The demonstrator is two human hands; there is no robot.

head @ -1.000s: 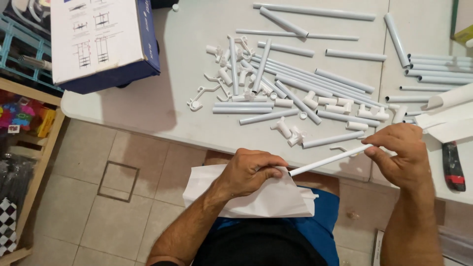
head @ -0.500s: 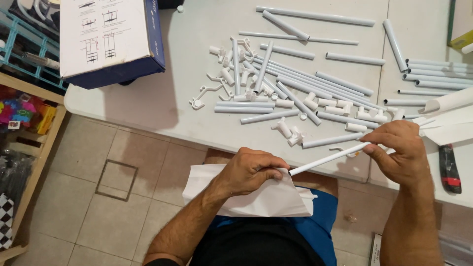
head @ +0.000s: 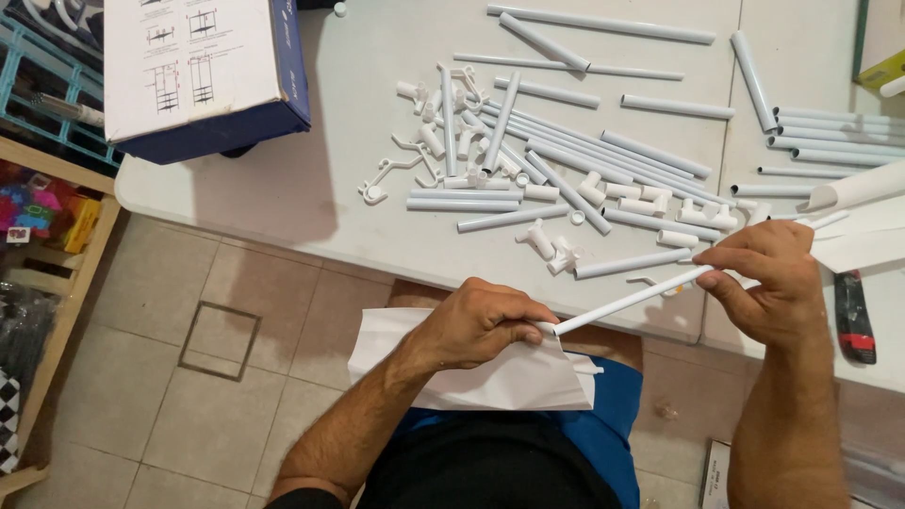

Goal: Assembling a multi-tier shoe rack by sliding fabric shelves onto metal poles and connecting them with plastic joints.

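A thin white rod [head: 630,301] runs slantwise between my two hands, just over the table's near edge. My left hand [head: 476,325] pinches its lower end and rests on a sheet of white paper [head: 500,382] lying on my lap. My right hand [head: 768,278] grips the rod's upper part; the rod's far tip sticks out past the fingers. Beyond both hands lies a heap of white tubes [head: 575,155] and small white connector pieces [head: 551,247] on the white table [head: 339,188].
A blue and white cardboard box [head: 203,71] stands at the table's far left. More white tubes [head: 820,137] lie at the right, beside a rolled white sheet [head: 863,188]. A red and black utility knife [head: 855,316] lies by my right hand. A wooden shelf with toys [head: 47,217] stands at the left on the tiled floor.
My right hand has slid slightly up and left along the rod. The left hand and the paper stay put.
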